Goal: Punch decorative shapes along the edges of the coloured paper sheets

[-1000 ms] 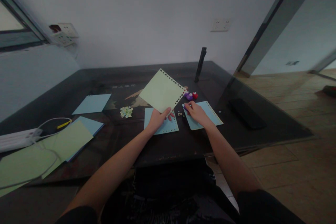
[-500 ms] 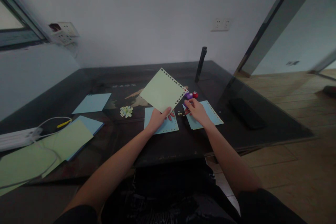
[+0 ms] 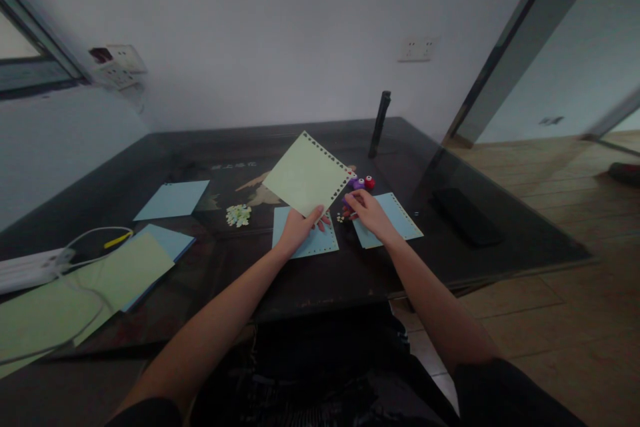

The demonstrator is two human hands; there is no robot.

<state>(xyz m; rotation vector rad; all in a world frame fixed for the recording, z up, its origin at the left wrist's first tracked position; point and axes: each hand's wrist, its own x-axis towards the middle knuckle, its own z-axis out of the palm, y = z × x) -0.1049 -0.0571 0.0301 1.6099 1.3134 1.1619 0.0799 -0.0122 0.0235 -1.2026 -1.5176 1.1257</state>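
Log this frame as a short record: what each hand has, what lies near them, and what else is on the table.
left hand: pinches the near corner of a green sheet with holes punched along its edge, held up off the table
right hand: fingers at a purple punch, grip unclear
beside it: red punch
under the hands: two blue sheets
paper scraps: small pile on the table
far left: more sheets, white cable

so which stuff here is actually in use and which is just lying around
In use:
left hand holding green punched sheet
right hand at purple punch

Lying about:
red punch
paper bits
blue sheets
white cable
black phone
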